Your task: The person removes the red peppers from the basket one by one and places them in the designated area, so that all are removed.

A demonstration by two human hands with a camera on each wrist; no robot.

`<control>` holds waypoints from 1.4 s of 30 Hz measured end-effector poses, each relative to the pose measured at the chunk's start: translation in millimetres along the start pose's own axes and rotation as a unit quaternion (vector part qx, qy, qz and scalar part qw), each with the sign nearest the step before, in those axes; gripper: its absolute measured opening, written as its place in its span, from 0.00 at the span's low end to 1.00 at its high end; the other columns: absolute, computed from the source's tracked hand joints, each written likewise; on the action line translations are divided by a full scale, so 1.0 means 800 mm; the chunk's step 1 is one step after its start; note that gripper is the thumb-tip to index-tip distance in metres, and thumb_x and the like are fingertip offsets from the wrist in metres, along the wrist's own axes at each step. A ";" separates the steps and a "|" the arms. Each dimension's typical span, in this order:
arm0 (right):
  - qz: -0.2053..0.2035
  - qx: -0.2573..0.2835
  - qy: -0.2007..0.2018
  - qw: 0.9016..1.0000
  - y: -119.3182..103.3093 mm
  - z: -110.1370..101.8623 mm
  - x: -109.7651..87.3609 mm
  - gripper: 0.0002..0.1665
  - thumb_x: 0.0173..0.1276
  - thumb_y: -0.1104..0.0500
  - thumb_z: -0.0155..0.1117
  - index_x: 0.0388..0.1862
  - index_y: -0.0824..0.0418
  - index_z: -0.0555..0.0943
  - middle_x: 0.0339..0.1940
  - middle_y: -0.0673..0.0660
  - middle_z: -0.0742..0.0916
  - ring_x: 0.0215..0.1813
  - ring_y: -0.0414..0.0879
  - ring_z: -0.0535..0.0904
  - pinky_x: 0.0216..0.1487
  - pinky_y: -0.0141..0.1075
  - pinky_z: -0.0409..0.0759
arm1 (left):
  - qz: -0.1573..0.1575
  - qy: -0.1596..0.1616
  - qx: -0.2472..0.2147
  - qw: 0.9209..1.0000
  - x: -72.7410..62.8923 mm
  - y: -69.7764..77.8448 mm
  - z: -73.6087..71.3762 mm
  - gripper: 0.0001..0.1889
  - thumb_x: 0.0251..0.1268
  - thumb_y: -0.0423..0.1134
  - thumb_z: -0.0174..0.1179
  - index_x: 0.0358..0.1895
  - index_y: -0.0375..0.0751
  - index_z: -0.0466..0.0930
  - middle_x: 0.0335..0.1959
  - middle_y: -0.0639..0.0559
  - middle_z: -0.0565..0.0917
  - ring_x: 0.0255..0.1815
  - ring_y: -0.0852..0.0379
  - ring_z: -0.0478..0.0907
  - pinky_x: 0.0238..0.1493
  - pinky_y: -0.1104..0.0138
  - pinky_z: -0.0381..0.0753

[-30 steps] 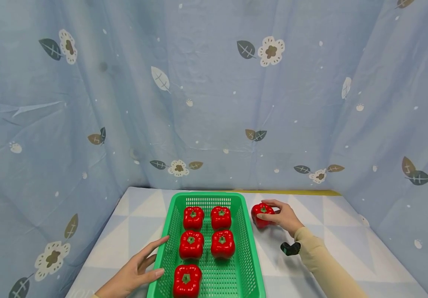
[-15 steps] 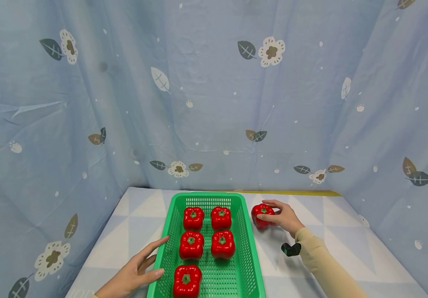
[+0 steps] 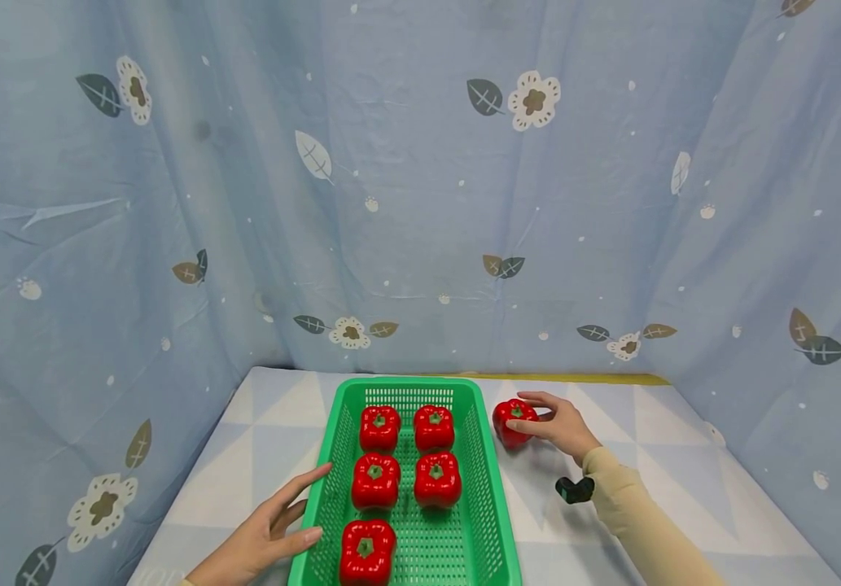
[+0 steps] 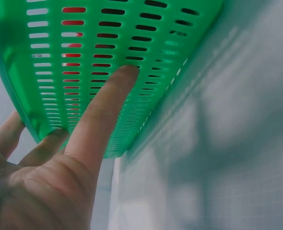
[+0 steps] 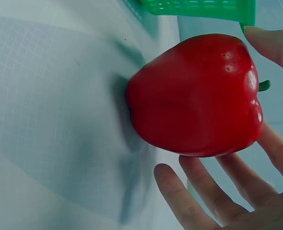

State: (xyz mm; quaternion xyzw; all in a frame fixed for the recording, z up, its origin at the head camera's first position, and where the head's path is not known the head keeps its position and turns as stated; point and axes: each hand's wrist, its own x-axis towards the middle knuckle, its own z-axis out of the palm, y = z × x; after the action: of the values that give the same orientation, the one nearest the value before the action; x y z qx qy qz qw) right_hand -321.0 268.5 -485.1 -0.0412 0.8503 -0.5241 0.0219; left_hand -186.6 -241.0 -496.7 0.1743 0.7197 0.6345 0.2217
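My right hand (image 3: 562, 427) holds a glossy red bell pepper (image 3: 510, 427) on the table, just right of a green plastic basket (image 3: 497, 488). In the right wrist view, the thumb is at one side of this pepper (image 5: 194, 96) and the fingers at the opposite side, with its green stem towards the palm. My left hand (image 3: 266, 525) rests against the basket's left side, fingers spread. From the left wrist, one straight digit of that hand (image 4: 50, 187) touches the slotted basket wall (image 4: 112, 48). Several more red bell peppers (image 3: 376, 480) stand upright inside the basket.
The table (image 3: 574, 529) wears a cloth with pale blue and white triangles. Behind it and at both sides hangs a light blue curtain (image 3: 420, 228) printed with flowers and leaves. A yellow strip (image 3: 574, 378) runs along the table's back edge.
Almost nothing differs. My right wrist has shifted very slightly to the right, with the hand still at the same bell pepper. The left hand and the basket have stayed put.
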 end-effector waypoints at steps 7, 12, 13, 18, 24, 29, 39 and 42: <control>-0.018 -0.024 0.007 1.000 -0.005 -0.011 -0.001 0.44 0.68 0.46 0.83 0.79 0.57 0.78 0.74 0.67 0.82 0.64 0.60 0.85 0.58 0.47 0.89 | -0.008 0.008 0.007 1.000 0.002 0.000 -0.001 0.37 0.91 0.41 0.51 0.92 0.49 0.44 0.91 0.34 0.40 0.82 0.09 0.38 0.76 0.23 0.59; -0.021 -0.032 0.014 0.999 -0.016 -0.016 -0.003 0.45 0.69 0.47 0.83 0.80 0.59 0.76 0.74 0.69 0.81 0.66 0.62 0.83 0.61 0.51 0.88 | -0.004 0.008 0.007 1.000 0.002 0.001 -0.001 0.37 0.91 0.41 0.51 0.92 0.49 0.44 0.91 0.35 0.40 0.82 0.09 0.38 0.76 0.23 0.59; -0.021 -0.037 0.015 0.999 -0.018 -0.017 -0.003 0.45 0.69 0.47 0.83 0.80 0.59 0.76 0.74 0.68 0.81 0.66 0.63 0.83 0.61 0.51 0.88 | -0.004 0.008 0.006 1.000 0.001 0.001 -0.001 0.37 0.91 0.41 0.51 0.92 0.50 0.45 0.91 0.35 0.40 0.82 0.09 0.37 0.76 0.23 0.59; -0.029 -0.050 0.014 0.998 -0.027 -0.021 -0.004 0.46 0.69 0.46 0.83 0.80 0.59 0.76 0.74 0.66 0.82 0.70 0.66 0.80 0.61 0.53 0.87 | -0.005 0.009 0.006 1.000 0.001 -0.002 -0.002 0.37 0.92 0.40 0.51 0.92 0.52 0.45 0.91 0.35 0.40 0.82 0.10 0.37 0.76 0.23 0.58; -0.064 -0.062 0.021 0.996 -0.036 -0.023 -0.005 0.45 0.67 0.47 0.85 0.78 0.58 0.78 0.73 0.64 0.83 0.71 0.68 0.79 0.61 0.55 0.87 | -0.002 0.013 0.011 1.000 0.000 0.000 0.000 0.37 0.91 0.40 0.52 0.92 0.51 0.45 0.91 0.36 0.41 0.83 0.11 0.39 0.76 0.24 0.59; -0.097 -0.062 0.020 0.993 -0.049 -0.022 -0.008 0.42 0.67 0.49 0.86 0.77 0.56 0.80 0.71 0.63 0.84 0.69 0.64 0.82 0.61 0.56 0.87 | 0.002 0.014 0.015 1.000 0.002 -0.003 -0.001 0.37 0.91 0.41 0.52 0.92 0.51 0.45 0.91 0.35 0.42 0.83 0.11 0.41 0.76 0.25 0.61; -0.128 -0.032 -0.007 0.991 -0.075 -0.017 -0.017 0.42 0.67 0.52 0.86 0.78 0.54 0.79 0.73 0.62 0.82 0.67 0.63 0.83 0.59 0.53 0.89 | 0.013 0.007 0.025 1.000 0.001 -0.009 -0.001 0.37 0.92 0.40 0.51 0.92 0.51 0.45 0.90 0.35 0.43 0.82 0.12 0.46 0.74 0.31 0.69; -0.122 -0.022 -0.016 0.992 -0.083 -0.015 -0.018 0.43 0.67 0.52 0.86 0.79 0.52 0.78 0.74 0.61 0.82 0.68 0.62 0.83 0.59 0.52 0.89 | 0.002 0.016 0.015 1.000 0.000 -0.005 0.002 0.37 0.91 0.41 0.52 0.92 0.51 0.46 0.91 0.37 0.42 0.83 0.13 0.43 0.76 0.27 0.63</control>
State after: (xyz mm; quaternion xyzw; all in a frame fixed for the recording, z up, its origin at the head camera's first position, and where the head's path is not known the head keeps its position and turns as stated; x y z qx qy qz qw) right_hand -304.6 251.2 -420.5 -0.1538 0.8498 -0.5032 -0.0294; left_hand -185.6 -239.8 -501.0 0.1685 0.7323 0.6268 0.2060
